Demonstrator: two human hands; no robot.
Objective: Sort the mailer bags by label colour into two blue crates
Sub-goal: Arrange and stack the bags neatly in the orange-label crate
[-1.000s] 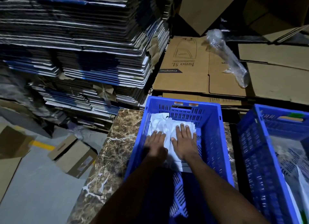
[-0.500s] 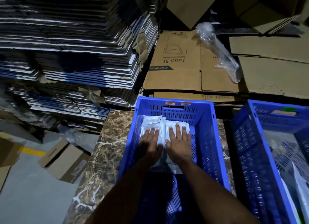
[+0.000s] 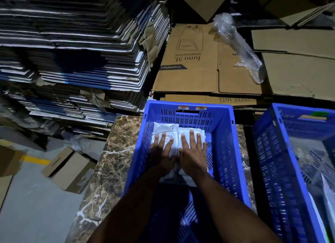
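Observation:
A blue crate (image 3: pixel 224 137) stands on a brown marble table (image 3: pixel 116 152). White mailer bags (image 3: pixel 165 129) lie flat at its far end. My left hand (image 3: pixel 162 153) and my right hand (image 3: pixel 193 152) rest side by side on the bags, fingers straight and spread, pressing down. A second blue crate (image 3: pixel 268 152) stands to the right, with pale bags (image 3: pixel 326 193) partly visible inside, cut off by the frame edge. No label colour shows on the bags under my hands.
Tall stacks of flattened cartons (image 3: pixel 81 52) rise at the left. Flat brown cardboard (image 3: pixel 190 67) and a bubble-wrap roll (image 3: pixel 239 47) lie behind the crates. A small cardboard box (image 3: pixel 68 170) sits on the grey floor beside the table.
Both hands stay flat on the white bags and have slid slightly toward the crate's far wall. The view has shifted a little.

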